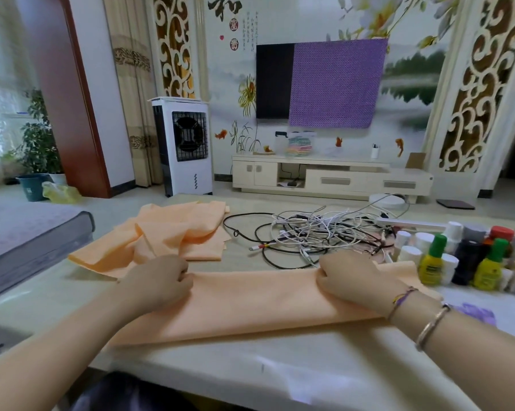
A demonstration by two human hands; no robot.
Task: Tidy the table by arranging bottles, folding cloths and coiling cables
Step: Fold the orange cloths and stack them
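Two peach-orange cloths lie on the pale table (72, 295) before me. The near one, the folded cloth (250, 301), stretches as a long smooth band from left to right, and I hold it at its far edge: my left hand (158, 277) pinches the far left corner with curled fingers, and my right hand (354, 277) grips the far edge toward the right end the same way, knuckles up. My right wrist wears three bands, one of purple thread and two of metal. The second cloth, the crumpled cloth (173, 232), sits farther off and to the left, rumpled in loose folds, its near edge just beyond my left hand. To the right of it, beyond my right hand, lies a tangle of cables (315, 232), white and black cords wound together so that I cannot count them. At the far right stands a cluster of bottles (464, 256), packed close: two yellow ones with green caps, one with a red cap, several white-capped ones and some dark ones, the full number hidden by crowding.
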